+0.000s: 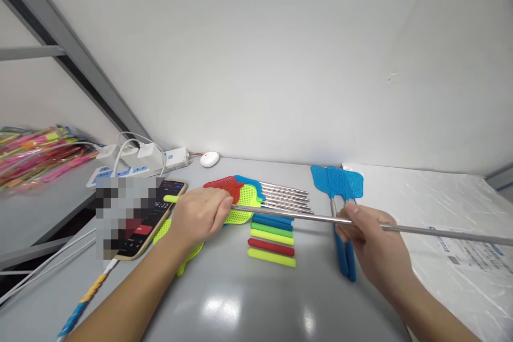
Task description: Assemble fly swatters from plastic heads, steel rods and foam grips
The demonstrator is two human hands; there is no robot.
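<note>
Left hand: the left hand (202,216) is curled into a fist around the near-left stretch of the long metal rod
Right hand: the right hand (371,235) pinches the same rod between thumb and fingers, farther along
Rod: the long metal rod (288,214) is held above the tabletop (256,299), slanting slightly down to the right and running out of view at the right edge
Yellow-green end: a yellow-green end piece (170,199) pokes out left of the fist, in line with the rod
Swatter heads: a red mesh head (220,186) and a yellow-green mesh head (245,204) overlap beside the left hand, a blue one partly behind
Thin rods: a bundle of thin metal rods (285,192) lies right of those heads
Grips: coloured grips (271,247) in blue, green, yellow-green and red lie in a stack of rows between the hands
Blue swatters: blue fly swatters (336,181) lie by the right hand, heads toward the wall, their handles partly hidden
Left side: a phone (160,224) lies near the left hand, partly pixelated
Right side: plastic packaging (449,208) lies beneath the rod
</note>
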